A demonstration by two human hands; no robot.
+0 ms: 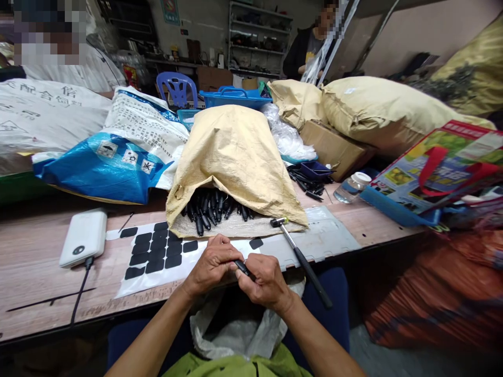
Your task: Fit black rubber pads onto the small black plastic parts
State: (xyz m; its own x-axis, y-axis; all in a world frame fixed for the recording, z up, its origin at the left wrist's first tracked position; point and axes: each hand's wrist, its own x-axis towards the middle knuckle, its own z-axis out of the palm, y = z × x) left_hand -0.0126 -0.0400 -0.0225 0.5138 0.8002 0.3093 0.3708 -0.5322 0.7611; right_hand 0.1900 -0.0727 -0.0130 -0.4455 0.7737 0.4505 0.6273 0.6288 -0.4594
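Wooden workbench (pixel 31 285), tan sack (pixel 236 152), black piece (pixel 244 269) held, shelves (pixel 259 39) behind

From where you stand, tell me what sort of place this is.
Likely an assembly workshop: a sack of black parts, a sheet of black pads and a hammer on the bench; left hand and right hand hold one black piece.

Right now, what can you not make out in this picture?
1. Head view: the left hand and right hand cover most of the black part.
2. Head view: the sack hides all but the ends of the parts.
3. Head view: the table edge cuts off the cable.
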